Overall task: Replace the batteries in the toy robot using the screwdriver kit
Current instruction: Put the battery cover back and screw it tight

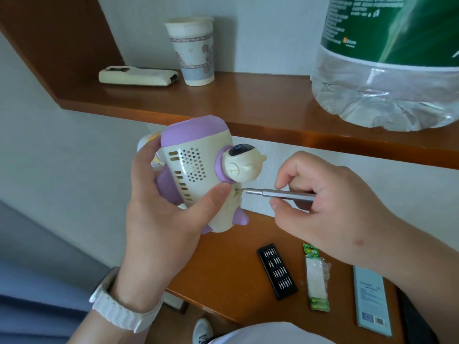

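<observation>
1. Two right fingers (289, 173) & thumb pinch the screwdriver (283, 194). Its shaft lies about level, tip pointing to 9 o'clock, seated in a screw hole low on the toy robot (196, 167).
2. Right hand (332, 207) sits at 3 o'clock of the toy, curled round the handle.
3. Left hand (159, 214) grips the toy from 8 o'clock: thumb across the vented panel, fingers wrapped behind. The toy is held in the air above the desk (223, 271).
4. White watch (119, 309) on the left wrist.
5. On the desk, approx. 5 o'clock of the toy: black bit case (277, 270), battery pack (316, 279) just beside it, pale blue leaflet (371, 299) further right.
6. Shelf (236, 100) at 12 o'clock holds remote (137, 75), paper cup (193, 50), big water bottle (387, 70).
</observation>
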Demonstrator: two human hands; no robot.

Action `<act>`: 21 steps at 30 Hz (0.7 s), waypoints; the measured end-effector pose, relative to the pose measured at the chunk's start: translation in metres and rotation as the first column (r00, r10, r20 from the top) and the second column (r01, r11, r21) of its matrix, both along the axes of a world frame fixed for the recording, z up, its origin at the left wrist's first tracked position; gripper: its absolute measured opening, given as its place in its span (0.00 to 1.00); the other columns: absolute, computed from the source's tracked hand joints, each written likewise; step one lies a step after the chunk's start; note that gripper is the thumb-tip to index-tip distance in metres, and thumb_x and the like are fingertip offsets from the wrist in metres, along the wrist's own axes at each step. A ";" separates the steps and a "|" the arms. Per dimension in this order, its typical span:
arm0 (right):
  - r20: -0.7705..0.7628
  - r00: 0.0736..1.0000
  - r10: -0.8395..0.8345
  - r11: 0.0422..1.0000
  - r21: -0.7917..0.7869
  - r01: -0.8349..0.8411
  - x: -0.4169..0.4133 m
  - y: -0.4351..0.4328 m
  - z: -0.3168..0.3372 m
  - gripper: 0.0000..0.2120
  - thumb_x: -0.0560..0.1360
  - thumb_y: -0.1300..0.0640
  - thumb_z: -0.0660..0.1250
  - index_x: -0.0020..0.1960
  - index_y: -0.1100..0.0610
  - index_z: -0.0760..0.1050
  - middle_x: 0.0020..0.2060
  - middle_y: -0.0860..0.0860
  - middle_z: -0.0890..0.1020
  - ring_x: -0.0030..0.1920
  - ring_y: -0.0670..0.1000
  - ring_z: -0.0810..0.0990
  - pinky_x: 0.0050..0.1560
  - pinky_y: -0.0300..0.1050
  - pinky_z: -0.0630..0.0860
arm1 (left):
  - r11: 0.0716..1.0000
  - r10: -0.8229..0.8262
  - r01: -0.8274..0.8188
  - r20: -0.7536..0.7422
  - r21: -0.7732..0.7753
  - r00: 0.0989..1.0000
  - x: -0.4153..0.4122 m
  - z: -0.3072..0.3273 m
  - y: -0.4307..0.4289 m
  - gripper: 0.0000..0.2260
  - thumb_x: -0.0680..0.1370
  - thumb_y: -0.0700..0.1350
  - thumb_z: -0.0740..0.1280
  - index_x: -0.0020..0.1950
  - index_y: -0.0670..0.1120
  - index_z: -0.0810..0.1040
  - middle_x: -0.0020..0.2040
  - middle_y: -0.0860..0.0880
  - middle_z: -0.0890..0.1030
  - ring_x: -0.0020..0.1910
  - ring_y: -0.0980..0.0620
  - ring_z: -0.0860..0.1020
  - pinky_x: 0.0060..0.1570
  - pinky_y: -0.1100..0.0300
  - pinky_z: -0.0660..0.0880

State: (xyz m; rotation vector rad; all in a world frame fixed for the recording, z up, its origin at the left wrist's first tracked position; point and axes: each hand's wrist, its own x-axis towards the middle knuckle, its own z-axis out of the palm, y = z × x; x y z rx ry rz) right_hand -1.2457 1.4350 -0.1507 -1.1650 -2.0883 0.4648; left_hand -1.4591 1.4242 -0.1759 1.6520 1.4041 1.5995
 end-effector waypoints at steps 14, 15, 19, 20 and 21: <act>-0.005 0.995 0.102 0.995 -0.008 -0.102 -0.008 0.004 -0.003 0.07 0.74 0.46 0.67 0.41 0.47 0.71 0.25 0.42 0.74 0.24 0.43 0.73 0.24 0.28 0.64 | 0.999 0.019 -0.020 -0.027 -0.030 0.999 -0.012 -0.004 -0.010 0.40 0.66 0.57 0.77 0.73 0.53 0.63 0.49 0.66 0.83 0.46 0.63 0.84 0.31 0.70 0.78; 0.008 0.994 0.106 0.994 -0.010 -0.106 -0.008 0.004 -0.003 0.06 0.73 0.48 0.68 0.42 0.47 0.71 0.25 0.41 0.74 0.24 0.44 0.73 0.25 0.27 0.64 | 0.999 0.014 -0.015 -0.028 -0.033 1.000 -0.012 -0.004 -0.010 0.40 0.66 0.57 0.77 0.73 0.53 0.63 0.49 0.66 0.83 0.46 0.63 0.84 0.30 0.71 0.78; 0.028 0.996 0.088 0.996 -0.009 -0.087 -0.006 0.002 -0.002 0.07 0.70 0.52 0.67 0.43 0.47 0.69 0.28 0.45 0.78 0.26 0.47 0.75 0.27 0.29 0.67 | 0.999 -0.003 0.002 -0.007 -0.043 1.000 -0.009 -0.003 -0.011 0.40 0.65 0.57 0.77 0.72 0.54 0.63 0.49 0.65 0.83 0.46 0.64 0.84 0.30 0.71 0.77; 0.021 0.997 0.081 0.997 -0.008 -0.081 -0.006 0.001 -0.001 0.06 0.70 0.52 0.67 0.42 0.47 0.69 0.29 0.46 0.78 0.27 0.48 0.76 0.27 0.29 0.68 | 0.999 -0.001 0.001 -0.005 -0.041 1.000 -0.009 -0.003 -0.011 0.40 0.65 0.57 0.79 0.72 0.54 0.63 0.49 0.65 0.83 0.46 0.64 0.83 0.30 0.71 0.77; 0.013 0.997 0.078 0.997 -0.006 -0.078 -0.006 0.000 -0.001 0.06 0.70 0.52 0.67 0.42 0.48 0.70 0.29 0.46 0.78 0.27 0.48 0.76 0.27 0.30 0.68 | 0.999 0.001 -0.001 -0.008 -0.035 1.000 -0.008 -0.003 -0.011 0.41 0.65 0.58 0.80 0.72 0.54 0.63 0.48 0.66 0.83 0.46 0.64 0.83 0.30 0.72 0.77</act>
